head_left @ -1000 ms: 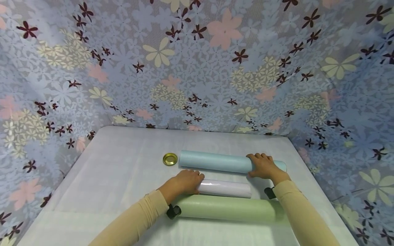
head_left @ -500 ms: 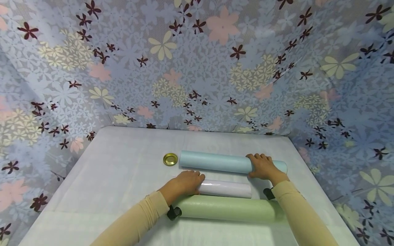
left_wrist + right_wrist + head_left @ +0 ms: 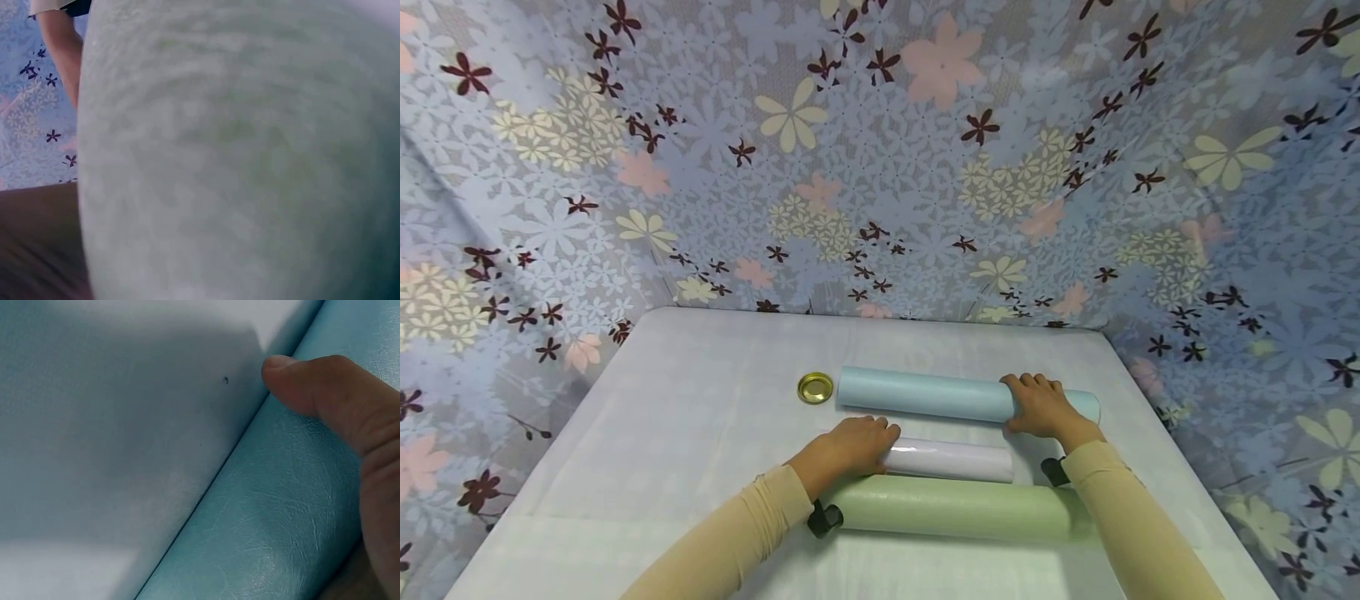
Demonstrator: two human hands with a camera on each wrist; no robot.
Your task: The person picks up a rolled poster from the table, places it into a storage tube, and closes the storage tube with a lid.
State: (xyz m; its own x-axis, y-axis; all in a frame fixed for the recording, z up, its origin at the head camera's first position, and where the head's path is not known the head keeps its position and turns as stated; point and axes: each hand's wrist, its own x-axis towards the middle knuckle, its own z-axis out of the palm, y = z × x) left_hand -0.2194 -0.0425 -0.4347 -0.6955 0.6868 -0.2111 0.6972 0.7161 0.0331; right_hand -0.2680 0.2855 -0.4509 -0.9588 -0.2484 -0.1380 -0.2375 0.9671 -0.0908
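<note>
Three rolls lie roughly parallel across the white table (image 3: 700, 467). My right hand (image 3: 1041, 407) grips the light blue roll (image 3: 925, 395) toward its right end; in the right wrist view the thumb (image 3: 312, 384) lies along the blue roll's (image 3: 250, 519) leathery surface. My left hand (image 3: 853, 446) curls over the left end of the thinner, glossy white roll (image 3: 951, 461), hiding that end. Closest to me is the thick green roll (image 3: 962, 508), under the left wrist and partly covered by the right sleeve. The green roll (image 3: 237, 156) fills most of the left wrist view.
A small round gold lid or shallow tin (image 3: 815, 388) sits just left of the blue roll. Flowered cloth (image 3: 880, 167) hangs behind the table and along both sides. A black wrist-camera mount (image 3: 826, 518) is at the green roll's left end.
</note>
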